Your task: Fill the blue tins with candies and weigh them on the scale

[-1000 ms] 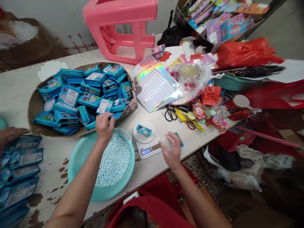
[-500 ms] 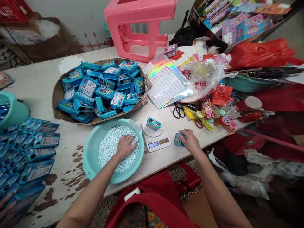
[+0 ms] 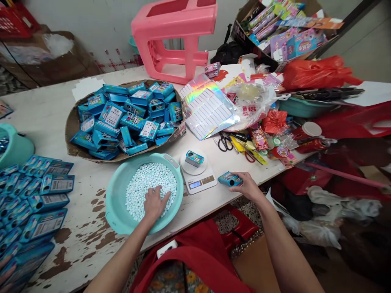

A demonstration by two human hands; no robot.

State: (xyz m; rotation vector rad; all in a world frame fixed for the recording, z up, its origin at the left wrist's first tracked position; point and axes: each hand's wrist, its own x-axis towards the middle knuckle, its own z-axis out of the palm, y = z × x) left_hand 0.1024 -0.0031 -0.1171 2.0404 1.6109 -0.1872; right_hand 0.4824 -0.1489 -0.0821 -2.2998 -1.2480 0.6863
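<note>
My left hand (image 3: 154, 203) rests in a turquoise basin (image 3: 114, 199), fingers apart on small pale blue-white candies (image 3: 146, 176). Whether any candies are under its palm is hidden. My right hand (image 3: 249, 188) grips the right end of a blue candy tin (image 3: 227, 179), which is tilted just above the table, right of a white digital scale (image 3: 197, 185). Another blue tin (image 3: 194, 158) sits on the scale's round plate; the display is lit, its digits too small to read surely.
A cardboard tray (image 3: 71, 138) heaped with blue tins stands behind the basin. Rows of tins (image 3: 45, 199) fill the left side, with another person's hand (image 3: 6, 270) at the edge. Holographic sticker sheets (image 3: 210, 110), scissors (image 3: 225, 142) and a pink stool (image 3: 174, 44) lie beyond.
My left hand has drawn back toward me in the basin, with its fingers more spread. My right hand has lifted and turned the tin it holds. The view has shifted slightly.
</note>
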